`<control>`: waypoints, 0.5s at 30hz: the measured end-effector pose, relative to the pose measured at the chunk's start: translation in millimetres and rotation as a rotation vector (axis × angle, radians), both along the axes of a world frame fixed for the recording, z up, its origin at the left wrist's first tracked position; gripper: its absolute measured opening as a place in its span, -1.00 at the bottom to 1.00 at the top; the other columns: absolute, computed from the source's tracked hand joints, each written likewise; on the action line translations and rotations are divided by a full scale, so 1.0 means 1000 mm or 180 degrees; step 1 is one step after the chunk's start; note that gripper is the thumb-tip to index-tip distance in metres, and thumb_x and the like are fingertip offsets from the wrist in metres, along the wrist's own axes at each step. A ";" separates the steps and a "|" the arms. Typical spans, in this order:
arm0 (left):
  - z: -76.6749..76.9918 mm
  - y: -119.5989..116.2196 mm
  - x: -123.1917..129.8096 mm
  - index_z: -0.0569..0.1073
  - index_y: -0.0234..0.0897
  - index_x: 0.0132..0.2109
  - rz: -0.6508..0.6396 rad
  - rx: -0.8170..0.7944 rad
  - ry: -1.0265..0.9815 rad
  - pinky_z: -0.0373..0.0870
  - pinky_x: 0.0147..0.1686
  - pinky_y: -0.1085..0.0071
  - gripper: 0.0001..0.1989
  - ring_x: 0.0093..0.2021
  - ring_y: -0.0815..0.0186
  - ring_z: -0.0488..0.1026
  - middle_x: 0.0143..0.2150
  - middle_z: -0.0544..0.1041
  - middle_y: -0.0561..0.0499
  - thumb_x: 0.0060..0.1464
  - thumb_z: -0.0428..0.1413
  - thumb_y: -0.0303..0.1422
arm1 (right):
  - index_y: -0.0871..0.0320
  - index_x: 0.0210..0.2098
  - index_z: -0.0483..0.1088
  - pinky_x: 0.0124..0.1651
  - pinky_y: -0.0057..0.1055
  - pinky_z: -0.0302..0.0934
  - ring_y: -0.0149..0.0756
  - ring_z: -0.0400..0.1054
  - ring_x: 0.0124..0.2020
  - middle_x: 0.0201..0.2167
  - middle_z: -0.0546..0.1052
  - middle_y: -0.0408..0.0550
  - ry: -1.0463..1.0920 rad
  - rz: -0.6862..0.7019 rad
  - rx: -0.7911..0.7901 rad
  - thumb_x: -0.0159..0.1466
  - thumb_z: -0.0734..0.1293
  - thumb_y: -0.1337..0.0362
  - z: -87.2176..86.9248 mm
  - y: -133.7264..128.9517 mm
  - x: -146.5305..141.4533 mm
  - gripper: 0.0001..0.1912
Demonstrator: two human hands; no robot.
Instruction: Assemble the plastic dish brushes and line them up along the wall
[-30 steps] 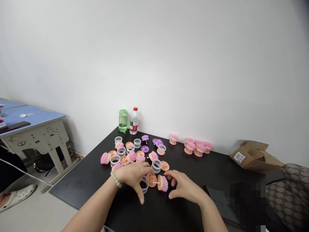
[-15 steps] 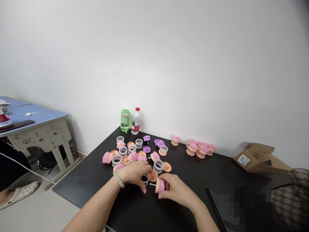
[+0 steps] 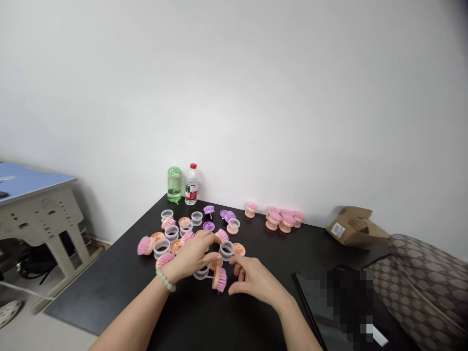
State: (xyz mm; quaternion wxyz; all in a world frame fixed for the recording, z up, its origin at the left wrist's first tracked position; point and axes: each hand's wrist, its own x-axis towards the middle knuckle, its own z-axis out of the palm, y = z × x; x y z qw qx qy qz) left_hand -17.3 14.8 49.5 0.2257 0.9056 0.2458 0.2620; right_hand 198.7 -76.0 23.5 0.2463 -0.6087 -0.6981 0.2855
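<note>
A pink-bristled brush head [image 3: 220, 280] with a peach base and a white stem lies on its side on the black table. My right hand [image 3: 254, 279] is just to its right, thumb and fingers apart, holding nothing. My left hand [image 3: 195, 253] reaches over the loose parts, its fingers stretched out and its thumb spread away. Beneath its palm, a clear plastic ring [image 3: 201, 272] is partly covered. Close to its fingertips are another pink brush head [image 3: 221, 236] and a clear ring [image 3: 226, 250]. A peach round cap [image 3: 239, 249] lies beside that ring.
Several assembled pink brushes [image 3: 280, 220] stand by the wall. Purple brush parts [image 3: 208, 226] lie among the loose pieces. A green bottle [image 3: 174, 185] and a red-capped water bottle [image 3: 191, 185] stand at the back corner. At right are a cardboard box [image 3: 356, 228] and a patterned bag [image 3: 427, 273].
My right hand has let go of the pink brush head and drawn away to its right. My left hand stays over the loose parts. The whole view has shifted rightward.
</note>
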 end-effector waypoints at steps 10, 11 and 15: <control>-0.020 -0.036 0.026 0.44 -0.28 -0.09 -0.0683 0.1333 -0.1222 0.33 -0.06 0.17 -0.63 -0.11 0.12 0.40 -0.22 0.55 -0.13 0.30 -0.04 -0.07 | 0.17 -0.16 0.39 -0.39 -0.29 0.44 -0.13 0.49 -0.26 -0.26 0.55 0.06 0.0990 -0.1887 0.1212 0.16 0.28 -0.14 -0.028 0.045 0.053 -0.49; -0.025 -0.041 0.029 0.44 -0.28 -0.10 -0.0894 0.1453 -0.1169 0.33 -0.07 0.16 -0.63 -0.11 0.12 0.41 -0.25 0.55 -0.13 0.30 -0.05 -0.07 | 0.17 -0.15 0.39 -0.38 -0.27 0.45 -0.11 0.50 -0.22 -0.22 0.55 0.08 0.0955 -0.1973 0.1260 0.16 0.28 -0.14 -0.030 0.053 0.058 -0.48; -0.056 -0.059 0.049 0.47 -0.16 -0.18 -0.1761 0.1500 -0.0469 0.36 -0.08 0.22 -0.72 -0.14 0.20 0.47 -0.32 0.58 -0.05 0.36 -0.09 -0.21 | 0.17 -0.06 0.36 -0.21 -0.16 0.45 -0.07 0.48 -0.12 -0.08 0.52 0.13 0.0605 -0.2221 0.1358 0.20 0.29 -0.02 -0.029 0.088 0.081 -0.55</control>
